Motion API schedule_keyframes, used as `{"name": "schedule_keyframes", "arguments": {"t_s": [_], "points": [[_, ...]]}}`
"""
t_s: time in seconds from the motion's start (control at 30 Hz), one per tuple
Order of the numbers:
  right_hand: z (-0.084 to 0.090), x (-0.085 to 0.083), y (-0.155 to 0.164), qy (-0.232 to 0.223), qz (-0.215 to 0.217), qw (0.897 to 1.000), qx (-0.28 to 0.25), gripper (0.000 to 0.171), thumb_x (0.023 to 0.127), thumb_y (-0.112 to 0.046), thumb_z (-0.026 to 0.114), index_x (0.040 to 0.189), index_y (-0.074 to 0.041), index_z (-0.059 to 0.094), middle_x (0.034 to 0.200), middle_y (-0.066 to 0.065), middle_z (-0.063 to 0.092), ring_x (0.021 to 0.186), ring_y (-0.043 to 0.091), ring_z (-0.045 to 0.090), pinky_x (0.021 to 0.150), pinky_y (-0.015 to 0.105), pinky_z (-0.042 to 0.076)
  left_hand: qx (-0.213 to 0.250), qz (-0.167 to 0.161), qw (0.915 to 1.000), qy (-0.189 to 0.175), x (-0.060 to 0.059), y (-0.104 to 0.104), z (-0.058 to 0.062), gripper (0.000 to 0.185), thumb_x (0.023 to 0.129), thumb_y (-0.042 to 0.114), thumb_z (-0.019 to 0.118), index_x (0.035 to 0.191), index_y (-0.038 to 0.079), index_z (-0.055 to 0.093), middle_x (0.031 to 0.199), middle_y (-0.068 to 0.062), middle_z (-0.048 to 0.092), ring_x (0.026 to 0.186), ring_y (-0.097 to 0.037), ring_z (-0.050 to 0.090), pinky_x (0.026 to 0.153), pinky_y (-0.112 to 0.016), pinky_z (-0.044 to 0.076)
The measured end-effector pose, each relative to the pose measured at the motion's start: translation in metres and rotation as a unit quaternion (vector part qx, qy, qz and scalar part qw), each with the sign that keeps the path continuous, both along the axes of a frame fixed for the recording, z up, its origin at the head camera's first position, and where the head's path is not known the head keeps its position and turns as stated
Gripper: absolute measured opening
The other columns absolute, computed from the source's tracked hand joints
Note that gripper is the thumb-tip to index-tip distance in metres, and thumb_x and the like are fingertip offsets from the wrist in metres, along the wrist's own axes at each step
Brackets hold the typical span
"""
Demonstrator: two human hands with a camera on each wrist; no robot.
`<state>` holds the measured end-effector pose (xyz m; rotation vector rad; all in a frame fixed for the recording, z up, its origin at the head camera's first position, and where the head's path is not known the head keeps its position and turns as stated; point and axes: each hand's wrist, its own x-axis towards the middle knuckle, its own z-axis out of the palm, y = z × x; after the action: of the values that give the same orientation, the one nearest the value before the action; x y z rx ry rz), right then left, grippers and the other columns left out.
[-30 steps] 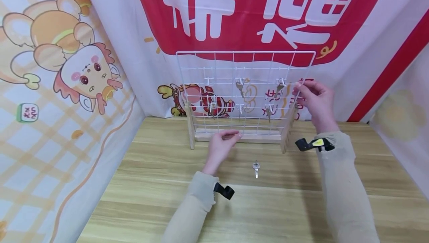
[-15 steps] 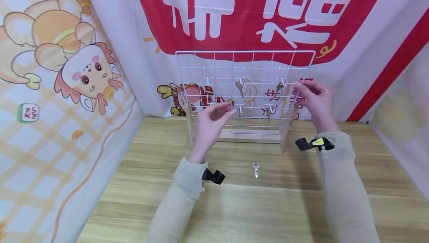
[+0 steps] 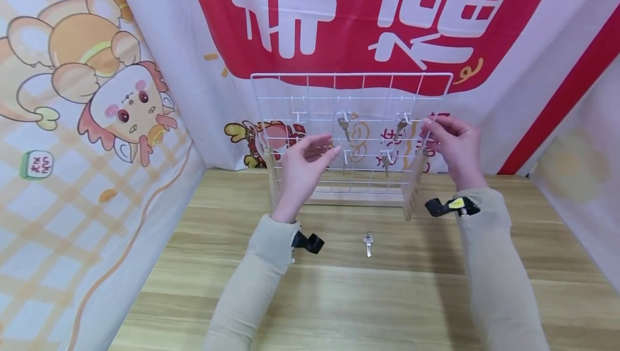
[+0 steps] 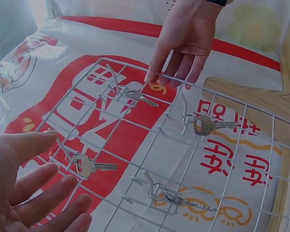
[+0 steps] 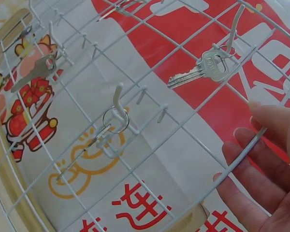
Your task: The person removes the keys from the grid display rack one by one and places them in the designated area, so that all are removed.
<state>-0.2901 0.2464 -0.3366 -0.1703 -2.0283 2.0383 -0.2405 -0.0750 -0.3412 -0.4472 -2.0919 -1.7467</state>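
Both hands are raised at a white wire grid (image 3: 352, 125) that stands upright in a wooden base (image 3: 358, 198) on the surface (image 3: 339, 297); the left hand (image 3: 302, 170) hovers before the grid's left part with fingers spread and relaxed, gripping nothing (the left wrist view shows them loosely fanned just short of the wires); the right hand (image 3: 452, 146) rests its fingertips (image 5: 261, 140) on the grid's right edge wire, fingers fairly straight, thumb behind as far as can be seen; between the two hands several keys hang from white hooks on the grid: one key (image 3: 344, 126) up beside the left fingertips, another key (image 3: 401, 126) just left of the right hand, a lower key (image 3: 386, 161) below that, and a fourth key (image 4: 89, 166) nearest the left fingers in the left wrist view; a loose key (image 3: 368, 243) lies flat on the surface below and between the hands, near the left wrist and well apart from the grid's base.
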Motion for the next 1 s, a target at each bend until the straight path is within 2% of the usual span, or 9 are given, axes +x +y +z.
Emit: {"name": "schedule_keyframes", "arguments": {"t_s": [0.27, 0.6, 0.77, 0.83, 1.0], "points": [[0.0, -0.002, -0.002, -0.001, -0.001, 0.998, 0.069, 0.057, 0.08, -0.051, 0.08, 0.129, -0.021, 0.072, 0.125, 0.005, 0.068, 0.107, 0.02, 0.068, 0.089, 0.026, 0.056, 0.002, 0.003, 1.0, 0.004, -0.002, -0.001, -0.001, 0.036, 0.09, 0.025, 0.081, 0.121, 0.009, 0.072, 0.112, 0.0, 0.073, 0.1, -0.01, 0.068, 0.089, -0.027, 0.056], [0.004, -0.004, -0.005, -0.01, 0.012, 0.995, 0.096, 0.055, 0.083, -0.049, 0.081, 0.129, -0.02, 0.071, 0.127, 0.002, 0.068, 0.111, 0.017, 0.067, 0.097, 0.029, 0.052, 0.013, 0.003, 0.9999, 0.008, -0.005, -0.002, 0.002, 0.037, 0.09, 0.025, 0.082, 0.12, 0.006, 0.072, 0.114, -0.006, 0.073, 0.1, -0.014, 0.07, 0.089, -0.03, 0.057], [0.002, -0.007, -0.004, -0.004, 0.008, 0.995, 0.102, 0.061, 0.081, -0.052, 0.08, 0.13, -0.017, 0.071, 0.124, 0.003, 0.068, 0.108, 0.018, 0.068, 0.096, 0.029, 0.053, 0.013, 0.003, 0.9999, 0.004, -0.008, 0.0, 0.007, 0.035, 0.091, 0.026, 0.081, 0.122, 0.012, 0.072, 0.116, -0.003, 0.073, 0.1, -0.012, 0.069, 0.087, -0.028, 0.057], [0.001, -0.007, -0.004, 0.001, 0.006, 0.994, 0.106, 0.062, 0.08, -0.053, 0.08, 0.129, -0.016, 0.071, 0.123, 0.003, 0.068, 0.106, 0.018, 0.068, 0.094, 0.028, 0.054, 0.017, 0.004, 0.9998, 0.003, -0.011, 0.003, 0.009, 0.036, 0.091, 0.025, 0.081, 0.123, 0.01, 0.072, 0.116, -0.004, 0.073, 0.1, -0.013, 0.07, 0.087, -0.028, 0.057], [0.0, -0.006, -0.005, 0.019, 0.001, 0.993, 0.112, 0.054, 0.083, -0.049, 0.08, 0.125, -0.016, 0.073, 0.118, 0.005, 0.069, 0.103, 0.018, 0.067, 0.09, 0.025, 0.055, 0.017, 0.012, 0.9998, -0.002, -0.018, 0.009, 0.013, 0.039, 0.09, 0.025, 0.082, 0.124, 0.01, 0.072, 0.118, -0.003, 0.072, 0.101, -0.013, 0.07, 0.086, -0.027, 0.057]]}}
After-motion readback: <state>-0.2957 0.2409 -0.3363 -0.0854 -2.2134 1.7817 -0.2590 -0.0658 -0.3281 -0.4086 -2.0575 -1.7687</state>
